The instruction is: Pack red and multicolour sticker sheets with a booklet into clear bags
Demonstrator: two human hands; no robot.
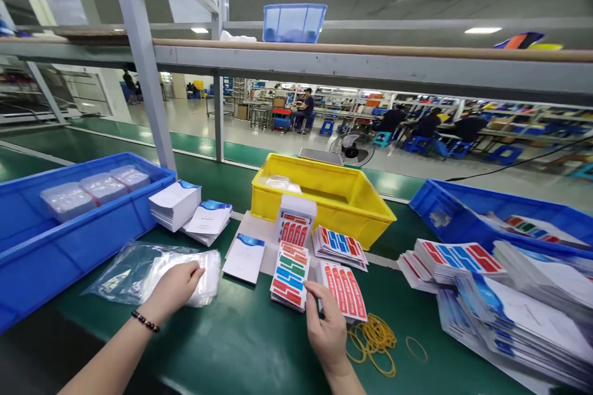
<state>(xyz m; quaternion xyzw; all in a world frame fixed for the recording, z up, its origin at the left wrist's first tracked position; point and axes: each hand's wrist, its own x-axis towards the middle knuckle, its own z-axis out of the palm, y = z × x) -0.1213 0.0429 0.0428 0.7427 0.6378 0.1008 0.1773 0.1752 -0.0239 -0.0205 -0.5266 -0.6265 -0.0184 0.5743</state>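
My left hand (175,289) lies over a stack of clear plastic bags (210,278), its thumb and fingers pinched together on the bags. At the right edge of a stack of sticker sheets (290,274) with orange, green, blue and red patterns, my right hand (328,324) has its thumb and fingertips closed on a sheet's edge. A stack of red sticker sheets (345,290) lies just beyond its fingers. Between the hands is a white booklet (244,258) with a blue top. Behind stand upright sticker sheets (295,222) and another multicoloured stack (340,245).
Yellow rubber bands (374,340) lie right of my right hand. A yellow bin (324,197) stands behind, with blue bins at left (88,222) and right (491,197). Booklet stacks (176,203) sit left; more piles (523,315) lie right. A shelf beam (370,68) crosses above.
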